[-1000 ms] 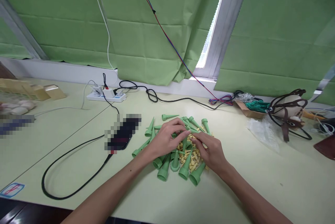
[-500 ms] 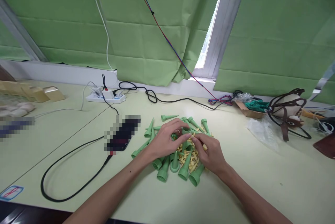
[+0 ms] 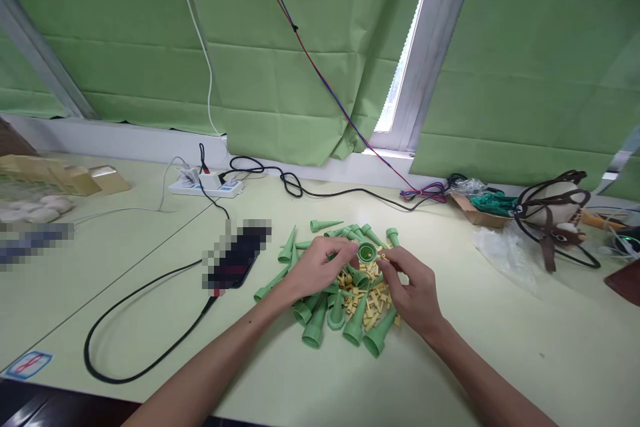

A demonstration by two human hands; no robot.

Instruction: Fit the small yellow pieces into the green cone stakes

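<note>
A green cone [image 3: 367, 252] is turned with its round opening toward me, and a small yellow bit shows inside it. My left hand [image 3: 324, 266] pinches its rim from the left. On the cone's right side, my right hand [image 3: 409, 284] is closed on a small yellow piece [image 3: 383, 256] between thumb and fingertips. Below both hands lies a pile of small yellow pieces [image 3: 373, 310]. Several green cones lie around it, among them one at the front [image 3: 314, 330] and one at the back left [image 3: 287, 247].
Left of the pile lies a pixelated dark device [image 3: 237, 257] with a black cable [image 3: 95, 320]. A power strip [image 3: 207, 187] sits near the wall. On the right are a plastic bag [image 3: 503, 254], a cardboard box [image 3: 477, 212] and a strapped bag [image 3: 555, 207].
The held cone has tilted so its opening faces me. My right hand has moved slightly right, away from the cone's opening, with a yellow piece at its fingertips.
</note>
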